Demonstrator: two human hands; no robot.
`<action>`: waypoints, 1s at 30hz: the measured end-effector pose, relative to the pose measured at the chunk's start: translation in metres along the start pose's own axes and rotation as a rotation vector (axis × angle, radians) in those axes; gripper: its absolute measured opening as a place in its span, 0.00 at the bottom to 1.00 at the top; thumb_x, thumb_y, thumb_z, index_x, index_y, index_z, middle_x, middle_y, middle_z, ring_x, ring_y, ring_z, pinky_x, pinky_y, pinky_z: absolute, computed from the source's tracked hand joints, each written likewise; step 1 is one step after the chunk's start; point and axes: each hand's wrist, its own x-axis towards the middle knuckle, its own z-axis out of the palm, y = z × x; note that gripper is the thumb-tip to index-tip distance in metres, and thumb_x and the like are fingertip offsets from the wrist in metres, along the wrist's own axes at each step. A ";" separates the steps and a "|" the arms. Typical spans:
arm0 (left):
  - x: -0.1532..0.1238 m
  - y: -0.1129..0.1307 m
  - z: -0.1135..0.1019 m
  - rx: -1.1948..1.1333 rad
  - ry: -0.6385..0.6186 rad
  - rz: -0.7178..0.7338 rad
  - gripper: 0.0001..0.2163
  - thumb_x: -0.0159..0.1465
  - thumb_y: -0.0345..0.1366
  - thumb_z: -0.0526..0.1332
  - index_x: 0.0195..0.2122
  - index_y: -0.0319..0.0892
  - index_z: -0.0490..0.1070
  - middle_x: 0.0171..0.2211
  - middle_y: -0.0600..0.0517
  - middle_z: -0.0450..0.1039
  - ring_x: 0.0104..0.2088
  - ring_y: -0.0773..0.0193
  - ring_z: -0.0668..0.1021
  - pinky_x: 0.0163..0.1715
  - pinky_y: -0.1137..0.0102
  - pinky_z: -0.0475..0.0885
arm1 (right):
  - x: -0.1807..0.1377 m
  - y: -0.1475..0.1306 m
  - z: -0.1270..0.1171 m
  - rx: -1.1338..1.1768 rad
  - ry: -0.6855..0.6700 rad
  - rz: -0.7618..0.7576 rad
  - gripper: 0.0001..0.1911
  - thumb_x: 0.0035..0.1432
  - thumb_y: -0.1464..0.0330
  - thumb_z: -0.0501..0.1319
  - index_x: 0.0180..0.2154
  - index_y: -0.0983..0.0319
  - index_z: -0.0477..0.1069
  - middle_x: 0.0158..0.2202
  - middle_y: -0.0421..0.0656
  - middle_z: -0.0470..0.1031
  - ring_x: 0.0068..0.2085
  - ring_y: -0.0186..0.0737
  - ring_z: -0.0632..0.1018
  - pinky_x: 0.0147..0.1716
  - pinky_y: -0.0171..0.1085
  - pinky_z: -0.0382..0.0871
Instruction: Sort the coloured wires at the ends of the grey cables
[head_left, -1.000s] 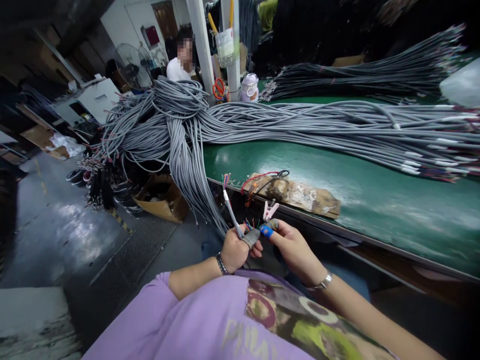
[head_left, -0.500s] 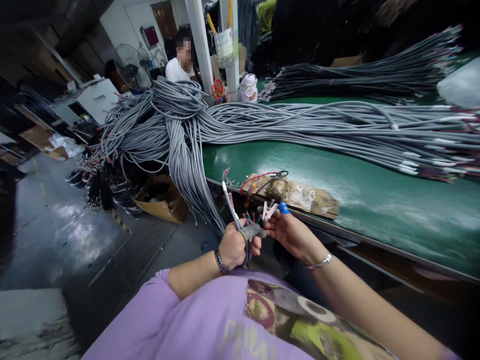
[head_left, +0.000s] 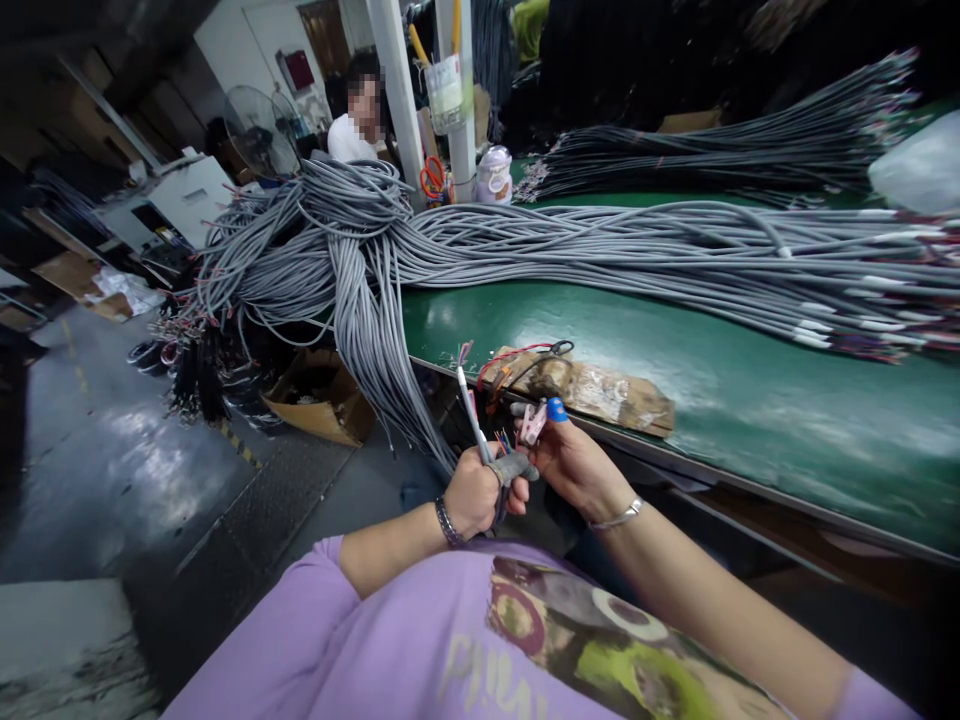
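Note:
My left hand (head_left: 474, 492) is closed around a grey cable (head_left: 475, 418), which points up and slightly left. Thin coloured wires fan out at the cable's white-banded tip, and more wire ends (head_left: 505, 440) stick up beside the fist. A grey covering wraps the left thumb. Just to the right, my right hand (head_left: 576, 462) pinches a pale pink clip (head_left: 533, 424) between thumb and fingers; a blue cover sits on one fingertip. The clip is close to the wire ends, but I cannot tell whether it touches them.
A worn wooden block (head_left: 615, 394) with red and black leads lies at the edge of the green table (head_left: 750, 400). Grey cable bundles (head_left: 600, 245) cross it and hang over its left end. Behind are dark cables (head_left: 712, 155), a post (head_left: 397, 90) and a person (head_left: 354, 115).
My right hand has shifted a little left with the clip, whose arms look closer together. My left hand and the cable have moved slightly right.

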 end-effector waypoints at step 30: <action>-0.001 -0.006 0.001 -0.048 0.074 0.088 0.19 0.50 0.50 0.67 0.27 0.37 0.68 0.15 0.54 0.69 0.11 0.72 0.68 0.10 0.77 0.61 | -0.004 -0.002 -0.007 0.004 0.005 0.019 0.14 0.50 0.56 0.69 0.33 0.60 0.78 0.32 0.43 0.80 0.30 0.36 0.76 0.27 0.33 0.70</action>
